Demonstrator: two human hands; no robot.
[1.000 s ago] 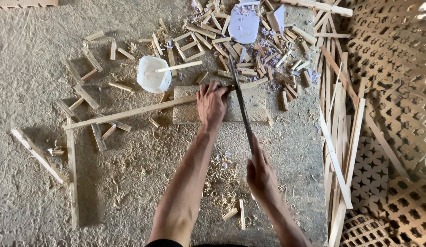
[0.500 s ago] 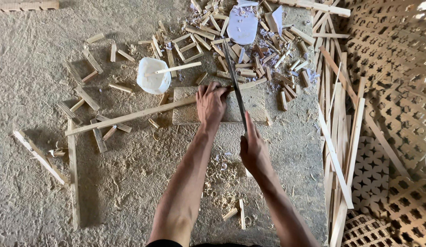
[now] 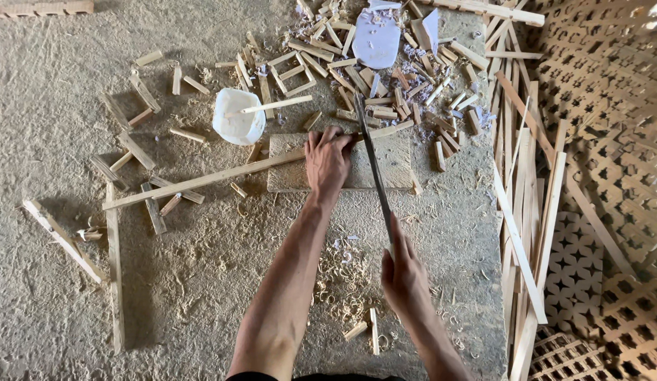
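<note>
A long wooden strip (image 3: 201,178) lies across the flat block (image 3: 395,169). The left hand (image 3: 327,161) presses it down, fingers (image 3: 321,137) spread flat over it. Just right of these fingers, the saw (image 3: 373,166) crosses the strip; the right hand (image 3: 404,277) is clenched around its handle.

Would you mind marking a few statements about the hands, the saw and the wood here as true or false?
1. The left hand presses a long wooden strip onto a flat block. True.
2. The right hand holds a hammer. False: it grips a saw by the handle.
3. The white cup has a stick resting across it. True.
4. The saw blade lies left of the left hand. False: it crosses the strip just right of it.
</note>
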